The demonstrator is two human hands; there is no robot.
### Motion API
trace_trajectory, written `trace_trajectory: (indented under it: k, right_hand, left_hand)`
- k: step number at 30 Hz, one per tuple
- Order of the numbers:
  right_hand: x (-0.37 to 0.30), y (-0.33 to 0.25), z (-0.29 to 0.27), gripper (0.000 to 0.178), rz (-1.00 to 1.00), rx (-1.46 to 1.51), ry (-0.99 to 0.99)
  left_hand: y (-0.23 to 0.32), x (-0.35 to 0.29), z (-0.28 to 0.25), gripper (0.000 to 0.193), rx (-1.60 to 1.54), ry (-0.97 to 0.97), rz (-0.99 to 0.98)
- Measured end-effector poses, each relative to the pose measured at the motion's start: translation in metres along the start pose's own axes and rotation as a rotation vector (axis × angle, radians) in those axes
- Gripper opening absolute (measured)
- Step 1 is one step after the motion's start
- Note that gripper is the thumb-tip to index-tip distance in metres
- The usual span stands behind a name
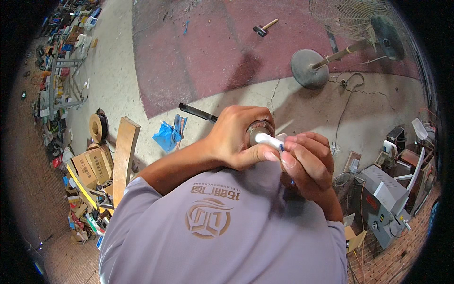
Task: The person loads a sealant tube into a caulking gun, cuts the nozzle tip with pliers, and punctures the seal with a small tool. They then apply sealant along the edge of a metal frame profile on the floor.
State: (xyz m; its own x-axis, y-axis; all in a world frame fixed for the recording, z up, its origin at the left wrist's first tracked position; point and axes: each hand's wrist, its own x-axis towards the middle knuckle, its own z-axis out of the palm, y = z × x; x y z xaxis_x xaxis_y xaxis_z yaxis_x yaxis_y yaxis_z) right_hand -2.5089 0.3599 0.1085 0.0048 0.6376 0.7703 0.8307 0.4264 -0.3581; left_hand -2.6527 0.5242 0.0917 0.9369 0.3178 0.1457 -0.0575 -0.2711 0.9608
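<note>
In front of my chest, my left hand (239,137) is wrapped round a tube-shaped tool that looks like a caulking gun. Its round metal end collar (259,126) faces up toward me, and a white nozzle (267,140) sticks out of it to the right. A black bar (196,112) juts out to the left behind my left hand; whether it belongs to the tool is hidden. Fingers and thumb of my right hand (309,161) are closed on the nozzle's tip, where a small blue mark shows. Most of the tool's body is covered by my left hand.
A blue plastic bag (168,136) lies on the concrete floor, near a wooden board (126,158) and cardboard boxes (92,165). A mallet (265,28) and a standing fan (309,69) are on the dark red mat (203,52). Right: a grey metal box (385,208) among clutter.
</note>
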Motion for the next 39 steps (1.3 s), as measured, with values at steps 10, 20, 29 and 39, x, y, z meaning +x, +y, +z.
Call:
trace_trajectory:
  k: [10,20,29,39]
  right_hand:
    - [0.000,0.001,0.011,0.018,-0.072,-0.107,0.096]
    - [0.004,0.007,0.022,0.017,-0.101,-0.064,0.183]
    - [0.003,0.012,0.013,0.017,-0.159,-0.188,0.160]
    - [0.015,0.011,-0.034,0.029,-0.052,-0.248,0.245]
  left_hand:
    - [0.004,-0.003,0.002,0.064,-0.028,0.034,-0.004]
    - [0.013,-0.003,0.000,0.064,0.010,0.056,-0.051]
    - [0.019,0.002,0.007,0.066,0.013,0.076,-0.098]
    - [0.011,0.008,0.016,0.065,-0.102,0.028,-0.260]
